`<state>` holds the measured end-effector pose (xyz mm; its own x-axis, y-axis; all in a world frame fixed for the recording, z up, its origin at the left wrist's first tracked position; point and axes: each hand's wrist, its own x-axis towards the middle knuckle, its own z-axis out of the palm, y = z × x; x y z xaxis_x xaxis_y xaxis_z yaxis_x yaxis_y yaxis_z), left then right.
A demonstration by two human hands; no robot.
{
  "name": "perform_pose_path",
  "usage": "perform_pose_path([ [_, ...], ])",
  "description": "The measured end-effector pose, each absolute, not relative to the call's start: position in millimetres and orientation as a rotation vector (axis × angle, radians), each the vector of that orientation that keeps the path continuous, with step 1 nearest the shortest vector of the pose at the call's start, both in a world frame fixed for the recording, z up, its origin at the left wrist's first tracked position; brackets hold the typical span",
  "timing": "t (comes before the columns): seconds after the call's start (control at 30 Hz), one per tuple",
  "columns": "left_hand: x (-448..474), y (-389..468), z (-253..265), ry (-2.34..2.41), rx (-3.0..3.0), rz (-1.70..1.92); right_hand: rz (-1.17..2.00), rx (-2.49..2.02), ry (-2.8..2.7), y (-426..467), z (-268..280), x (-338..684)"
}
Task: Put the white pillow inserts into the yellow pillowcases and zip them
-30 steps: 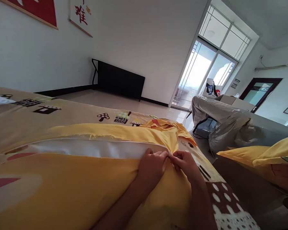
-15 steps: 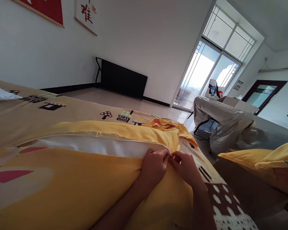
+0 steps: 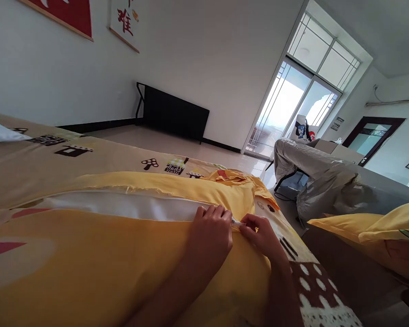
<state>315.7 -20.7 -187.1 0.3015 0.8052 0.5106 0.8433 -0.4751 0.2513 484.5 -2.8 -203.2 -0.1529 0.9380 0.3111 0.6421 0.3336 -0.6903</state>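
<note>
A yellow fabric cover [image 3: 122, 263] with pink and pale printed shapes lies in front of me. Its long zipper opening shows a white inner piece [image 3: 122, 205]. At the right end of that opening my left hand [image 3: 211, 234] is closed on the zipper [image 3: 236, 222]; the slider is hidden under its fingers. Just to the right, my right hand [image 3: 261, 234] pinches the corner of the cover where the zipper ends. A short closed stretch of zipper shows between both hands.
Beneath lies a beige patterned bedsheet [image 3: 119, 154], with a white item [image 3: 3, 131] at far left. Another yellow cloth piece [image 3: 388, 227] is at right. Beyond stand a plastic-wrapped piece of furniture [image 3: 313, 168] and a black panel [image 3: 173, 111] by the wall.
My left hand has moved slightly left along the zipper, away from my right hand, and its knuckles have turned upward. The right hand stays pinched near the corner.
</note>
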Motion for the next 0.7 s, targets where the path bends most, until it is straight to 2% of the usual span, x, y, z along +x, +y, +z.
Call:
perform_pose_path([
  [0.2,309.9,-24.2,-180.9,-1.58,-2.55,-0.889,0.364,-1.439,-1.904,-7.7,-201.6,477.6],
  [0.47,303.2,-32.9,-170.7,-1.694,-2.481,-0.834,0.398,-1.373,-1.906,-10.5,-199.0,476.4],
  [0.7,292.2,-31.8,-167.5,-1.679,-2.408,-0.812,0.284,-1.439,-1.919,-14.0,-195.4,471.8],
])
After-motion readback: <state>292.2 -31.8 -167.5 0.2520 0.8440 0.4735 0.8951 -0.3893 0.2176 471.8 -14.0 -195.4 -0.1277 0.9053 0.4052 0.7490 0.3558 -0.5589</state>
